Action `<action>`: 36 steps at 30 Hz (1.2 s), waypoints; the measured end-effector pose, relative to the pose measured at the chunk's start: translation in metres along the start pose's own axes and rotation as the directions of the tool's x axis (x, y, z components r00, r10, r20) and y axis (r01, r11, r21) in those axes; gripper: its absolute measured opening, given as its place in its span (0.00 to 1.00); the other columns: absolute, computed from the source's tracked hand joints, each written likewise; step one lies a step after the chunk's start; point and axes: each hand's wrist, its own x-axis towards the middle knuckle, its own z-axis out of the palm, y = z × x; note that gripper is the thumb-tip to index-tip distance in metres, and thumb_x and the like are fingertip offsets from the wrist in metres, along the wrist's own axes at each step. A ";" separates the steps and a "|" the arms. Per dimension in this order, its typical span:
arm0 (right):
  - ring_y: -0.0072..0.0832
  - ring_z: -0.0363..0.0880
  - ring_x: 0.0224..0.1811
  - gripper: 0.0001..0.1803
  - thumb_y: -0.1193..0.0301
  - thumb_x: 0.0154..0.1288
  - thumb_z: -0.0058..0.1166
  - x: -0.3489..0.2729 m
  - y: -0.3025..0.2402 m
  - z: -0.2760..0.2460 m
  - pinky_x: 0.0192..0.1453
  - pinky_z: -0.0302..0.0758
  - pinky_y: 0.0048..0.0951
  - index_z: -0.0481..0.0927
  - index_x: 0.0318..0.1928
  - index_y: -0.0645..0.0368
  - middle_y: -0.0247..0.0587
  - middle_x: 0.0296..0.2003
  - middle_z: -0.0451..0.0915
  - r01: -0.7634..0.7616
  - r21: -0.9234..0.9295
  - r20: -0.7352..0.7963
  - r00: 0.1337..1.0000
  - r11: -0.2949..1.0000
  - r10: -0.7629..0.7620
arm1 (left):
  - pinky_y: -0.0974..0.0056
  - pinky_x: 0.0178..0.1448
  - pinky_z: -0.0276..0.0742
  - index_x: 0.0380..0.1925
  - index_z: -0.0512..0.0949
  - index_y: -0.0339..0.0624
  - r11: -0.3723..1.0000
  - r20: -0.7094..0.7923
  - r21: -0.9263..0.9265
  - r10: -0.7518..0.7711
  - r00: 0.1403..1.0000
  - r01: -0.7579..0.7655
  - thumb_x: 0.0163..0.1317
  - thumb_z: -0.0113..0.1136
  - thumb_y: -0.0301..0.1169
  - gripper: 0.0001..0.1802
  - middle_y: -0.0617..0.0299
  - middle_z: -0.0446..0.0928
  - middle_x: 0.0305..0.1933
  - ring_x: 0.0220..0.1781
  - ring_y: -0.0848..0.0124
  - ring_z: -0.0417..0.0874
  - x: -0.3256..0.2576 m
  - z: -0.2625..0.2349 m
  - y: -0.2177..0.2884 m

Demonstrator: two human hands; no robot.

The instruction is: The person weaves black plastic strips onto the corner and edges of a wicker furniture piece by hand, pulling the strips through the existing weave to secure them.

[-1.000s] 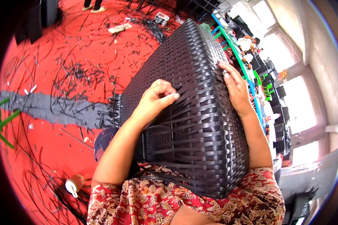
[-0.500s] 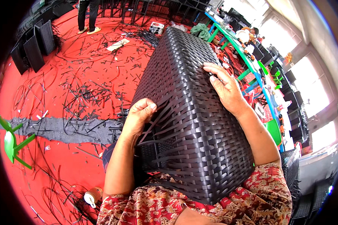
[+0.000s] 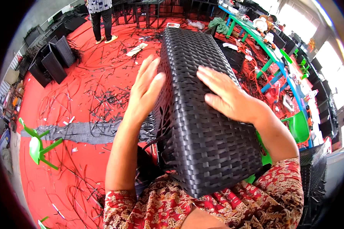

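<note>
In front of me a long black woven wicker piece, made of flat shiny strips, leans against my body with its far end pointing away. Its left face is turned mostly out of sight, and loose strip ends show along that side. My left hand is open beside the left face, fingers stretched and a little blurred; whether it touches the weave I cannot tell. Across the broad upper face lies my right hand, open, with its fingers spread over the strips.
Strip scraps litter the red floor, crossed by a grey band. At left are a green stool and black woven panels. A person stands far off. A long green-and-blue table runs along the right.
My left hand has opened from a pinch by the loose strips and moved up. The woven piece has turned, hiding more of its left face. My right hand lies flatter on it.
</note>
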 end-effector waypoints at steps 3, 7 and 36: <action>0.47 0.50 0.71 0.37 0.51 0.67 0.43 -0.028 -0.038 -0.014 0.71 0.48 0.50 0.55 0.66 0.65 0.57 0.67 0.53 0.174 0.084 0.157 0.970 0.981 -0.185 | 0.50 0.72 0.47 0.60 0.66 0.37 0.924 0.208 0.341 0.105 0.972 -0.172 0.68 0.44 0.46 0.29 0.48 0.58 0.69 0.72 0.56 0.55 0.024 0.014 0.045; 0.43 0.54 0.70 0.34 0.54 0.64 0.49 -0.074 -0.073 -0.032 0.69 0.51 0.49 0.62 0.64 0.60 0.52 0.66 0.58 0.164 0.287 0.227 0.946 0.944 -0.233 | 0.55 0.73 0.46 0.62 0.65 0.39 0.781 0.367 0.584 -0.010 0.930 -0.222 0.67 0.45 0.44 0.28 0.47 0.56 0.70 0.74 0.56 0.51 0.031 0.033 0.033; 0.36 0.49 0.72 0.28 0.47 0.70 0.31 0.108 0.074 0.037 0.71 0.41 0.57 0.61 0.66 0.42 0.41 0.68 0.57 -0.041 -0.202 -0.105 0.994 0.978 0.020 | 0.49 0.73 0.44 0.67 0.54 0.39 0.747 0.911 0.259 0.023 0.413 -0.613 0.61 0.42 0.61 0.44 0.42 0.47 0.72 0.74 0.50 0.49 -0.046 0.032 0.140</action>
